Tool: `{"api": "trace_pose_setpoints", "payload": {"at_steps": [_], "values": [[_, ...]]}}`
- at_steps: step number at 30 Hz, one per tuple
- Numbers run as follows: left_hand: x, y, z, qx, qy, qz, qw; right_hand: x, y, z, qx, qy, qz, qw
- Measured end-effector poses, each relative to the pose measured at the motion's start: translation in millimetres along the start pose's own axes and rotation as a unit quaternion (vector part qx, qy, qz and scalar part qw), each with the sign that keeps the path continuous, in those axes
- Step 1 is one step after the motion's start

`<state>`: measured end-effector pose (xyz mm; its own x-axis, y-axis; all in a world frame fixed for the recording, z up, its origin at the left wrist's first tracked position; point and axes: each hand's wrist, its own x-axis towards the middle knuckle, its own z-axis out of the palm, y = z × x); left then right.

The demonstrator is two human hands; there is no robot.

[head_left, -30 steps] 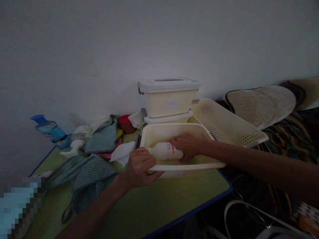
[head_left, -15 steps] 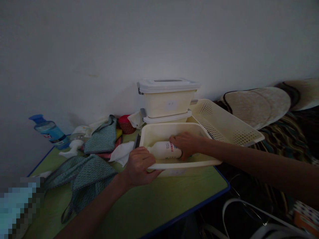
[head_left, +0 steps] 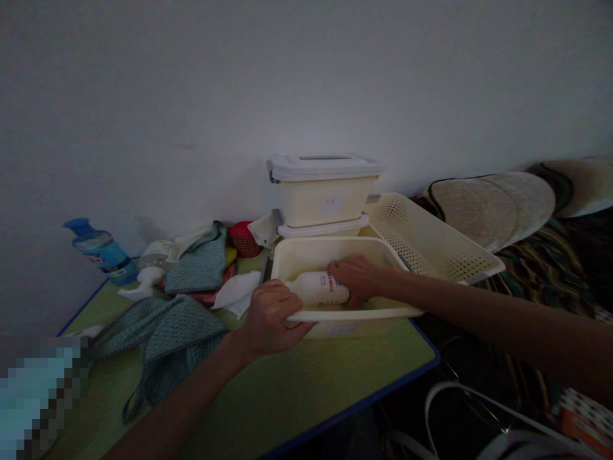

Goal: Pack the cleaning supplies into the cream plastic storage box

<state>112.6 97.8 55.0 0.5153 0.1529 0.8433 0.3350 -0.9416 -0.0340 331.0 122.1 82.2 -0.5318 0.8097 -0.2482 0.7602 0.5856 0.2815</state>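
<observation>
The left hand [head_left: 271, 313] clamps the near rim of the cream tub [head_left: 306, 252] to steady it on the green bench [head_left: 297, 390], while the right hand [head_left: 357, 279] grips the white bottle [head_left: 318, 289] lying flat inside.

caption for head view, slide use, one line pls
Left hand grips the bin rim; right hand holds a white bottle lying inside.
</observation>
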Motion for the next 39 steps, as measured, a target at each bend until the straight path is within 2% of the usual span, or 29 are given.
{"api": "trace_pose_setpoints", "payload": {"at_steps": [12,16,23,27,32,35,39], "values": [[-3.5,0.9,1.1,0.016,-0.001,-0.004,1.0,-0.2,1.9,-2.9,0.029,-0.004,-0.008,1.0],[-3.8,0.4,2.0,0.03,0.0,0.001,1.0,-1.6,6.8,-13.9,0.06,-0.008,-0.007,0.998],[-3.7,0.1,2.8,0.03,0.002,0.001,1.0,-15.2,6.5,-53.1,0.073,0.102,0.025,0.992],[-3.8,-0.3,1.6,0.034,-0.009,0.0,0.999,-22.7,-8.7,-70.7,0.03,0.174,-0.012,0.984],[-4.6,-1.1,1.1,0.037,-0.022,0.001,0.999,-26.3,-27.7,-83.6,-0.012,0.183,-0.047,0.982],[-2.8,-1.8,-4.7,0.026,-0.067,-0.007,0.997,-27.6,-35.7,-90.4,-0.028,0.196,-0.05,0.979],[7.2,-3.1,-26.8,-0.064,-0.188,-0.049,0.979,-31.0,-45.6,-100.5,-0.031,0.232,-0.066,0.97]]}}
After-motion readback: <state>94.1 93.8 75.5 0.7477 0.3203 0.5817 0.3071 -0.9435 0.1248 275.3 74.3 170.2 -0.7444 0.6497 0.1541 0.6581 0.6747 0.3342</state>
